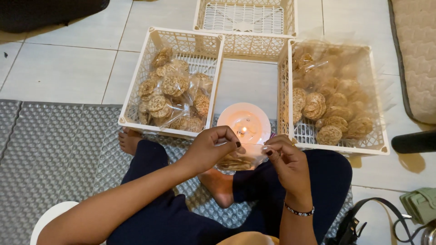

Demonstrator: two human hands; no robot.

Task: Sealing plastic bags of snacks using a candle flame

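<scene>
My left hand [212, 146] and my right hand [285, 159] pinch the two top corners of a clear plastic bag of round brown crackers [236, 161], holding its upper edge stretched just over a small candle flame [243, 132]. The candle stands on a round white plate [249, 121] on the floor in front of my crossed legs. The bag hangs between my hands, above my bare foot.
A white lattice basket [136, 97] at left holds several sealed cracker bags. A similar basket [379, 136] at right holds loose crackers in plastic. A third basket [245, 18] stands behind. A silver padded mat [50, 149] covers the floor; a black-strapped bag [363, 218] lies at lower right.
</scene>
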